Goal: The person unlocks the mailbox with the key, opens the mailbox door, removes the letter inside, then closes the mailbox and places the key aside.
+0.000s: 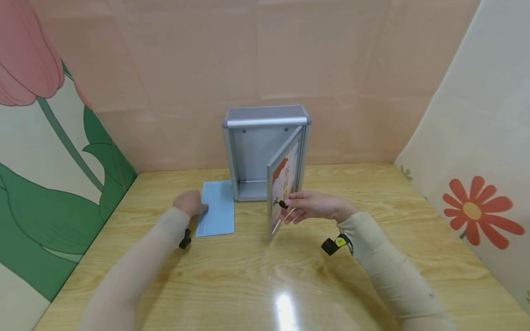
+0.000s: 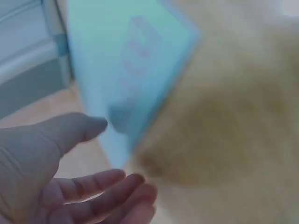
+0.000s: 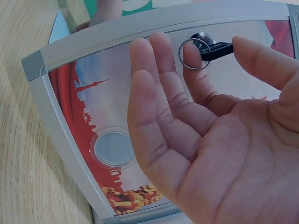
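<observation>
A wooden worktop (image 1: 248,276) carried one grey metal box (image 1: 269,123), upright at the back, its open front showing a pale grey inside with two dark round spots high on the back wall. Its one door (image 1: 285,177) stood swung out on the box's right side; the outer face bore a red, white and blue print with a gold figure low down, framed in silver, with one round silvery disc (image 3: 114,148). One pale blue envelope (image 1: 218,209) lay flat on the worktop just beside the box's left side, plain but for faint lettering and a row of small printed squares. The left hand (image 1: 189,203) was at the envelope's left edge: its thumb (image 2: 88,127) reached over the paper and its fingers (image 2: 107,196) were bent loosely, apart from the thumb; whether they touched the envelope could not be told. The right hand (image 1: 319,205) was at the door, thumb and forefinger pinching one black key head (image 3: 217,50), its other three fingers spread and free. The key sat between those two fingertips, at the round metal lock (image 3: 204,36), and one thin silver ring (image 3: 180,59) hung from it against the forefinger.
</observation>
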Demonstrator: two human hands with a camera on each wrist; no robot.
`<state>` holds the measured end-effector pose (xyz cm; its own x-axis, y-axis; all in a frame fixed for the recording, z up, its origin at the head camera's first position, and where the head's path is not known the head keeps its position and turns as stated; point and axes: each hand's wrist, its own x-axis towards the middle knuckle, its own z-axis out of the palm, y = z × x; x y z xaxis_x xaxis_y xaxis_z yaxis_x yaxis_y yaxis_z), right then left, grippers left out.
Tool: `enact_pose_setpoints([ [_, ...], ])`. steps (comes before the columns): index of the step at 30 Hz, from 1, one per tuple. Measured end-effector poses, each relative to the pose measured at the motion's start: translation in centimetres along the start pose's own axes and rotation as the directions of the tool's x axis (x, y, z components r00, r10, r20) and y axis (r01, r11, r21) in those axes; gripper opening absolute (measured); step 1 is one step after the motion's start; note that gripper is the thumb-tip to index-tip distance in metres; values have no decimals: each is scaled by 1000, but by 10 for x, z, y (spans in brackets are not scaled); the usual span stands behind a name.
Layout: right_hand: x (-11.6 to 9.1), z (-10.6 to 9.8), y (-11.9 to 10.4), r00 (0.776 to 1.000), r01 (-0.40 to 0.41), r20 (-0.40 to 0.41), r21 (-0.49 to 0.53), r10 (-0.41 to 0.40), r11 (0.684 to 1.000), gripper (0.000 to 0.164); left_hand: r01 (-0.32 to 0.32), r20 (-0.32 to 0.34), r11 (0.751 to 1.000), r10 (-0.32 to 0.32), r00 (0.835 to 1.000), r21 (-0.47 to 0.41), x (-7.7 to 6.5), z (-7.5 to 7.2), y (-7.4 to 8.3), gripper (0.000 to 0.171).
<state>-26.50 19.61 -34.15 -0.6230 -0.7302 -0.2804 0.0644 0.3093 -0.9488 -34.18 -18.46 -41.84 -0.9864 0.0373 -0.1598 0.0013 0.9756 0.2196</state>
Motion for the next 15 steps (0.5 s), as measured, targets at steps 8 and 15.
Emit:
enact_pose_setpoints([
  [8,1,-2,0,1000,-10,-2,-2,10,1000,54,-298,-266,764,170,949,-572,4,-9,36,35],
  [15,0,-2,0,1000,-3,4,-6,3,1000,54,-295,-231,550,184,955,-781,10,7,54,34],
])
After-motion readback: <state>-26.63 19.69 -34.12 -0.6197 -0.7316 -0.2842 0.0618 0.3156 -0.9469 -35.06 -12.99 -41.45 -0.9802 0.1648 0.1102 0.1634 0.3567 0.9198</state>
